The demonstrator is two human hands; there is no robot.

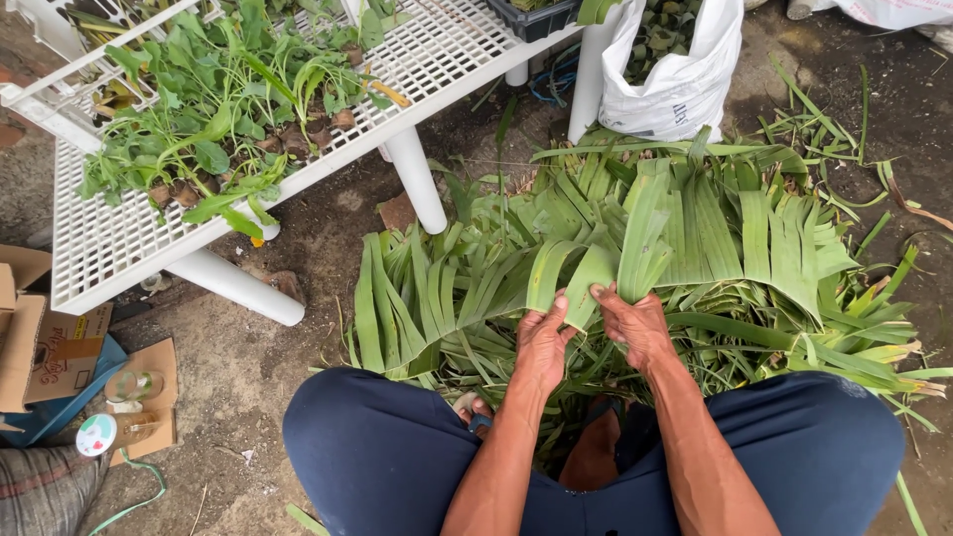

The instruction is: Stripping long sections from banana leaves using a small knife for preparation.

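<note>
Seated person, knees apart, bent over a leaf pile (695, 248) on bare ground. Left hand (541, 342) and right hand (635, 323) sit side by side on one folded leaf strip (586, 273) at the pile's near edge — fingers of both curled shut around it, thumbs on top. White rack (109, 238) to the upper left carries small green plants (218, 119); white sack (675, 84) stands behind the pile — cardboard (40, 342) at far left

Single head-mounted view, looking steeply down from close above the seated person's knees (no second view) toward ground, leaf pile (645, 248) and white rack (129, 238).
</note>
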